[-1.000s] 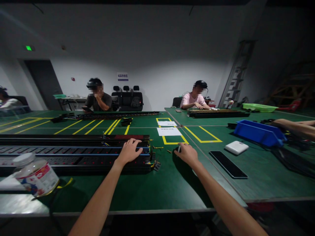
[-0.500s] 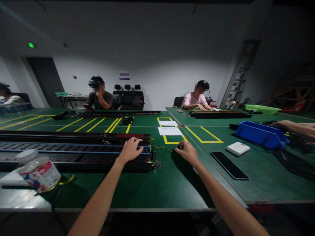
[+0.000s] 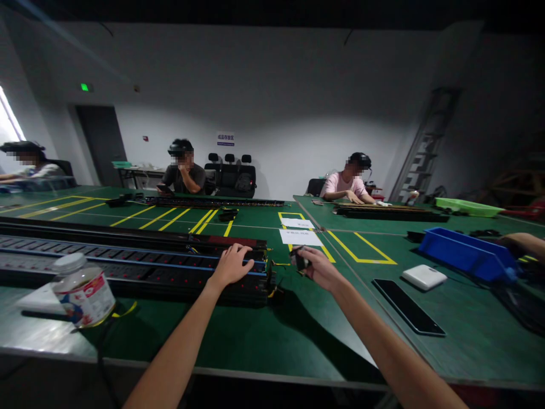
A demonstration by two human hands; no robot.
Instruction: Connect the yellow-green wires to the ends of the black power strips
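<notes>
The small dark piece (image 3: 301,260) in the right hand (image 3: 320,268) is blurred and largely covered by fingers, so what it is cannot be told. The long black bars (image 3: 140,271) run out of view at the left, and a clear jar (image 3: 87,298) with a printed label hides part of their near side. The left hand (image 3: 233,266) covers some of their right end; the dark parts and wires just past it are hard to make out in shadow. At the right edge, another person's arm (image 3: 525,244) is cut off behind the blue bin (image 3: 464,255).

The bars lie side by side on the table (image 3: 238,346), long axis running left to right and dipping slightly rightward, wired end towards the right hand. Which way the small piece points is unclear.

The left hand rests palm down on the bars, fingers loosely spread; whether it presses cannot be told. The right hand pinches the piece above the table, just past the bars' end, near a yellow wire (image 3: 281,264).

Green surface shows between the bars and the table's near edge, and from their end across to the phone (image 3: 407,307), crossed by the right forearm's shadow. Paper sheets (image 3: 300,237) lie just beyond the right hand.
</notes>
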